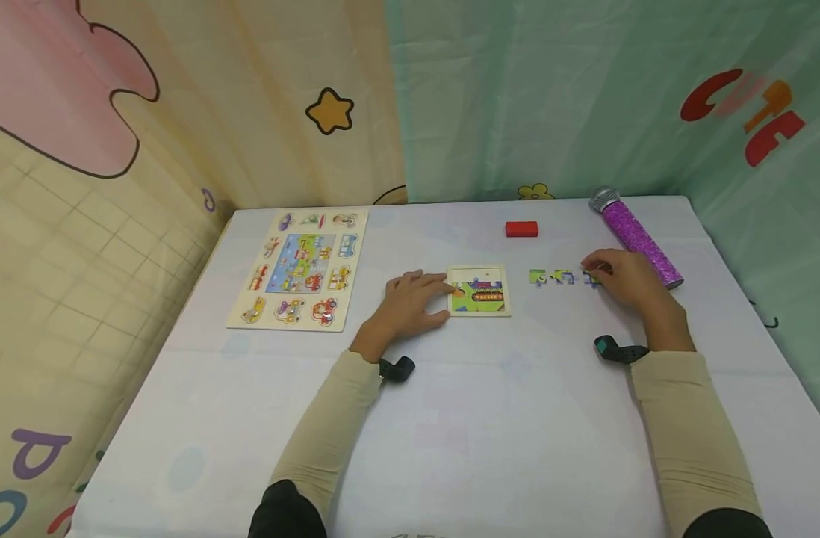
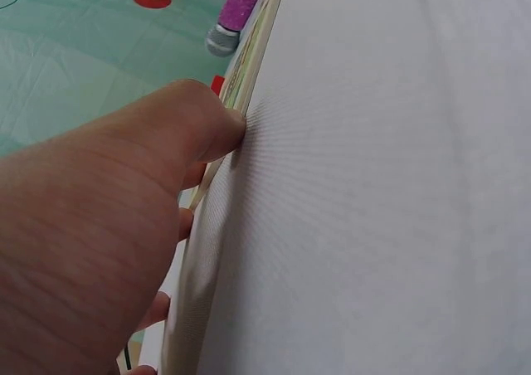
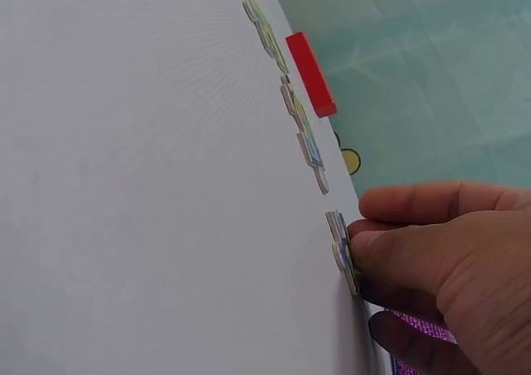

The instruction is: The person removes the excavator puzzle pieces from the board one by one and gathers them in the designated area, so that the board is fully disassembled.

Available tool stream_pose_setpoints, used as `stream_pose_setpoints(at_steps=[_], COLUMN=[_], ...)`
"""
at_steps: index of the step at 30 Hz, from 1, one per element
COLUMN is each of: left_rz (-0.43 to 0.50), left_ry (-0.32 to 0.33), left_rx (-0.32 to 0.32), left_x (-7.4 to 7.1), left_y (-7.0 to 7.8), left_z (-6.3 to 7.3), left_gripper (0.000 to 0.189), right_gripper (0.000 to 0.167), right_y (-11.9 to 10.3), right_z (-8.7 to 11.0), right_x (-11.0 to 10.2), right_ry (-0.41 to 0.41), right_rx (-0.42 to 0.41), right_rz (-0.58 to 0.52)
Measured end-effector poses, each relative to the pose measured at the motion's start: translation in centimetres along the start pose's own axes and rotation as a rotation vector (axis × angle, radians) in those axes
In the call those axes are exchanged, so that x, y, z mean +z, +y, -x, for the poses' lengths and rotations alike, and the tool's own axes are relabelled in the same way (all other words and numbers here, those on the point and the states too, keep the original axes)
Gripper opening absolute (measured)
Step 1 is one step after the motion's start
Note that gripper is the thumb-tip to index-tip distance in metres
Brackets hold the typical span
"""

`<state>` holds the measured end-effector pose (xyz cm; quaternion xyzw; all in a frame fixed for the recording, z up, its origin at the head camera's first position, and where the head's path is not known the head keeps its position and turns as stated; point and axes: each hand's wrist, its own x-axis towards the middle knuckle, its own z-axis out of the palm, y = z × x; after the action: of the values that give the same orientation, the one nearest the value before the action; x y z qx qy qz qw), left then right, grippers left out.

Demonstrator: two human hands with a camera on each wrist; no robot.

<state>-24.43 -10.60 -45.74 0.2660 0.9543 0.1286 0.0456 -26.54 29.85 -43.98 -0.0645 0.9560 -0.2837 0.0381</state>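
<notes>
A small square jigsaw puzzle tray (image 1: 476,269) lies on the white table, its lower part filled with a train picture. My left hand (image 1: 413,302) rests at the tray's left side, fingers extended, one fingertip over the rim and the thumb at its lower left corner. To the tray's right, two loose jigsaw pieces, one green (image 1: 538,277) and one green and blue (image 1: 563,277), lie in a row. At the row's right end my right hand (image 1: 625,280) pinches a third jigsaw piece (image 3: 340,250) between thumb and fingers, low at the table surface. The fingers partly hide it.
A larger wooden picture board (image 1: 242,317) with vehicle and toy shapes lies at the left. Behind the loose pieces sits a red block (image 1: 521,229). A purple glitter microphone (image 1: 641,243) lies just beyond the right hand. Printed curtains (image 1: 531,112) border the table's back and sides.
</notes>
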Motion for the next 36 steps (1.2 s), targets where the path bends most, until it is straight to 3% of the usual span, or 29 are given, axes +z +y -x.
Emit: stream_pose_setpoints(at_steps=[11,15,21,30,36], left_rz=[0.019,0.033,0.049,0.034,0.061], left_ry=[0.009,0.012,0.017,0.008,-0.003], left_rx=[0.002,0.001,0.003,-0.009,0.004], left_x=[0.1,0.2,0.2,0.2,-0.2], left_y=[-0.1,-0.1,-0.1,-0.3,-0.3], left_z=[0.1,0.0,-0.1,-0.2,0.0], left_gripper=[0.044,0.041,0.04,0.042,0.044], right_gripper=[0.022,0.025,0.029,0.031,0.03], right_y=[0.3,-0.6,-5.1,-13.4,-15.3], right_z=[-0.1,0.1,-0.1,-3.2,-4.6], right_x=[0.3,0.0,0.0,5.9,8.4], right_ry=[0.025,0.046,0.009,-0.302,-0.312], right_rx=[-0.012,-0.045,-0.163,-0.324,-0.34], right_rz=[0.0,-0.009,-0.033,0.032,0.139])
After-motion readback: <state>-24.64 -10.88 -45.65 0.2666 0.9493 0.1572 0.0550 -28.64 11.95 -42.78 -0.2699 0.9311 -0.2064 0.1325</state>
